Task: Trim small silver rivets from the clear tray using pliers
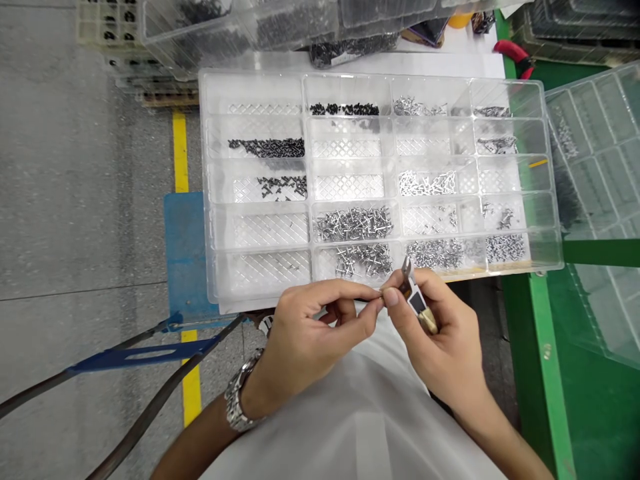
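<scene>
My left hand [320,327], a metal watch on its wrist, pinches something too small to make out between thumb and forefinger. Its fingertips meet those of my right hand [440,333] just in front of the tray. A pair of small cutting pliers [414,293] lies in my right palm, jaws pointing away from me, while the right thumb and forefinger close at the same tiny piece. Beyond both hands is a clear plastic compartment tray [215,267]. Silver pin-like parts [356,223] fill some of its compartments, and black small parts [280,147] lie in others.
More clear bins [240,33] with dark parts stand behind the tray. At the right, another divided clear tray [600,200] leans by a green frame [545,360]. A red-handled tool [515,53] lies at the back right. A blue chair-like frame [185,247] stands on the left.
</scene>
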The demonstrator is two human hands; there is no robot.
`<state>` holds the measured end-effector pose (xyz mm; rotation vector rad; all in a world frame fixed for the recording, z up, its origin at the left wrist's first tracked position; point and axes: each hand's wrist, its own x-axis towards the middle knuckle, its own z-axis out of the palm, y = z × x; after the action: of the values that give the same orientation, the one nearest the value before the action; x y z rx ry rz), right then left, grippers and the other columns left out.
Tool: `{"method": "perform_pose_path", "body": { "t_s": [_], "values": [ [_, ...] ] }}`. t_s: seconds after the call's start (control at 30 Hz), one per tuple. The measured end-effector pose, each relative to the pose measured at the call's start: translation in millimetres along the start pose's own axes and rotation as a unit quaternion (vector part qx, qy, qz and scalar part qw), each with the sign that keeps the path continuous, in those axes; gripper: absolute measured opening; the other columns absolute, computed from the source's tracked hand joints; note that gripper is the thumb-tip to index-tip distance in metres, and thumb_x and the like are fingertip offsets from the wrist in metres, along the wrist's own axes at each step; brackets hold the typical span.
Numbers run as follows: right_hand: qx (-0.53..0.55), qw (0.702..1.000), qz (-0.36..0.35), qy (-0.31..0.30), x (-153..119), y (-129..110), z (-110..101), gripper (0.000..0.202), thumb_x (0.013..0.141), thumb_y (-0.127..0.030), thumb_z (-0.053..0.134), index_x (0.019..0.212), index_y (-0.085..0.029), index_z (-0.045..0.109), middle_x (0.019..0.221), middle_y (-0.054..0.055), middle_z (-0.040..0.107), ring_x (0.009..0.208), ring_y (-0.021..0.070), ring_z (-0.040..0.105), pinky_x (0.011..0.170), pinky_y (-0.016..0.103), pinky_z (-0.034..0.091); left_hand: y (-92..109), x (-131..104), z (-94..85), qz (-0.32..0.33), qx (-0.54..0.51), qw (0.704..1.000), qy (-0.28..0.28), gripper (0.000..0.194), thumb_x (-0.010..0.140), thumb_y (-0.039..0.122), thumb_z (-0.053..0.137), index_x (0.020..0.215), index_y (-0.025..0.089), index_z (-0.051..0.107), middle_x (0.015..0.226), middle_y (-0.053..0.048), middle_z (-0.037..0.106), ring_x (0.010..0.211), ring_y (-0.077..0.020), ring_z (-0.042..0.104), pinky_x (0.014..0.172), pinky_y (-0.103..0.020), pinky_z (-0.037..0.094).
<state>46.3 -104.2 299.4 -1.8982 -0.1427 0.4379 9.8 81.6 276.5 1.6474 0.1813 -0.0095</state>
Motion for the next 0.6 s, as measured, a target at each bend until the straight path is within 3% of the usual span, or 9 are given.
{"method": "perform_pose_path", "body": {
  "t_s": [0.27,0.5,0.6],
  "values": [
    [0.127,0.984,0.114,-0.057,3.9,9.3,-5.6,0.027,0.113,-0.048,0.070,0.098,-0.025,0.069,0.080,-0.003,0.051,0.074,0.0143,0.045,0.065,0.028,0.039,0.5,-1.3,2.3,-0.010,-0.017,1.000,0.012,0.010,0.094,0.012,0.084,0.099,0.019,0.088,0.059,0.008,0.051,0.054,-0.0047,0.038,0.049,-0.018,0.034],
    [0.032,0.999,0.030,0.017,-3.8,3.9,2.1,0.008,0.112,-0.033,0.071,0.107,-0.027,0.070,0.084,-0.004,0.059,0.071,0.0134,0.049,0.068,0.028,0.042,1.7,0.2,1.8,-0.034,-0.020,0.999,0.002,0.005,0.096,0.017,0.085,0.099,0.019,0.088,0.058,0.008,0.049,0.054,-0.0053,0.037,0.048,-0.019,0.032],
    [0.021,1.000,0.020,0.009,-3.0,1.5,1.4,0.005,0.112,-0.030,0.072,0.109,-0.027,0.069,0.088,-0.004,0.064,0.072,0.0135,0.053,0.068,0.028,0.044,1.7,0.8,1.8,-0.023,-0.009,1.000,-0.009,0.006,0.096,0.016,0.084,0.099,0.019,0.088,0.059,0.008,0.050,0.054,-0.0052,0.039,0.048,-0.019,0.033]
  ]
}}
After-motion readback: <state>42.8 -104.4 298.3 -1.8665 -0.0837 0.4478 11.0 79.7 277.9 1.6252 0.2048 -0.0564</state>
